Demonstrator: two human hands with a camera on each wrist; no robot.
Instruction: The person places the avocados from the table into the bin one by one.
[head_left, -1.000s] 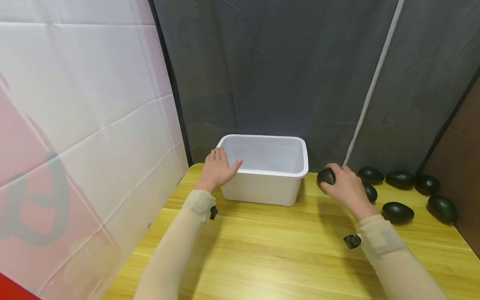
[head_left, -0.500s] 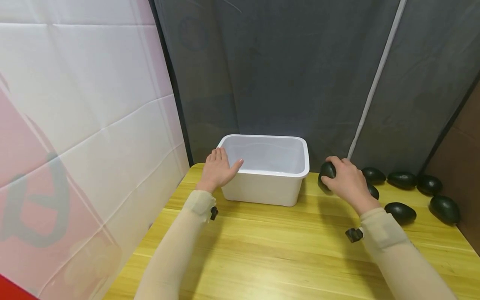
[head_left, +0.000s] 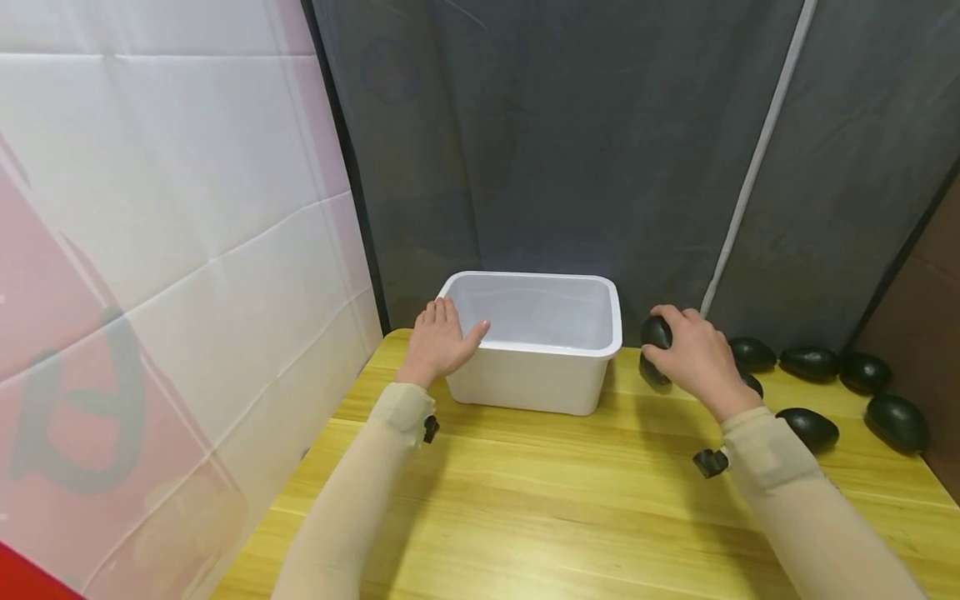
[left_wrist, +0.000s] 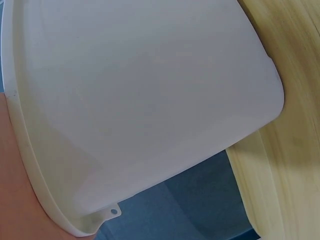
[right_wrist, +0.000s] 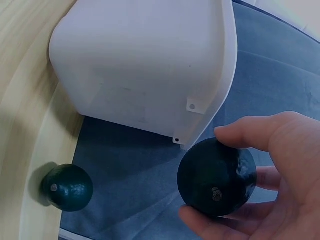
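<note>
Lifted since a second ago, the dark green, rounded avocado (head_left: 656, 332) now rides clear of the yellow wooden counter (head_left: 570, 492) in the person's right hand (head_left: 693, 358), closer to the white rectangular plastic bin (head_left: 540, 379) than it was. Fingers and thumb of that hand curl round the fruit from behind and below, as the right wrist view shows, with the avocado (right_wrist: 217, 176) level with the bin's rim (right_wrist: 227, 75) and just beside its near corner. Below the raised hand a second dark avocado (right_wrist: 67, 187) lies on the counter close to the bin's wall.

To the left, the person's left hand (head_left: 442, 340) rests flat against the bin's end wall, fingers straight, thumb laid over the rim; it grips nothing. The left wrist view is filled by the bin's smooth white side (left_wrist: 150, 100).

Behind and to the right of the right hand, five more dark avocados (head_left: 810, 362) lie scattered along the counter's far edge, before a grey fabric backdrop (head_left: 600, 150).

By the look of it, the carry will go best if the fruit is brought up and over the rim before the fingers loosen, and lowered well inside rather than dropped, while the left hand braces the light bin against sliding.
</note>
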